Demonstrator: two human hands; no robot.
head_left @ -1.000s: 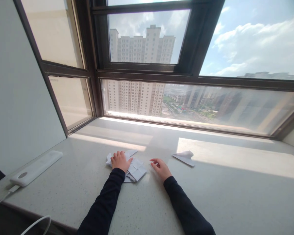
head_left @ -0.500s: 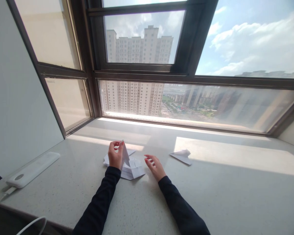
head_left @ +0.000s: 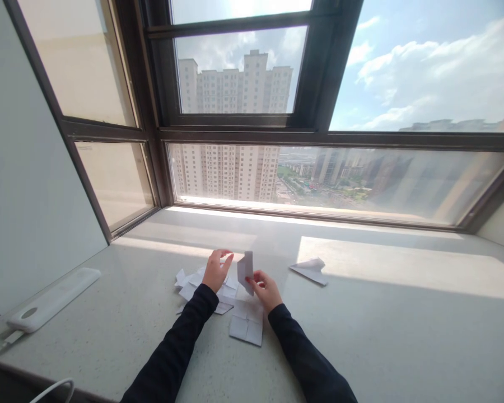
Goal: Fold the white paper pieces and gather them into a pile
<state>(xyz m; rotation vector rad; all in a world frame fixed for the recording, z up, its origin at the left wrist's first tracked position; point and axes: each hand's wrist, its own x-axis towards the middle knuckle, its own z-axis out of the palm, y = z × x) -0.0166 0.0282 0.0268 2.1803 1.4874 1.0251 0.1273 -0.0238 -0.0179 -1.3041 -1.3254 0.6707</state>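
My right hand holds a small white folded paper upright above the stone windowsill. Just left of that paper, my left hand hovers with fingers apart and nothing in it, over a loose pile of creased white paper squares. One creased square sheet lies flat between my forearms, near my right wrist. A folded paper plane rests on the sill to the right of my hands.
A white power bank with a white cable lies at the left edge of the sill. Dark window frames close off the back and the left side. A grey wall stands at the left.
My left hand lifted a paper from the pile, and my right hand now holds it. A creased square sheet has come to lie in front of the pile.
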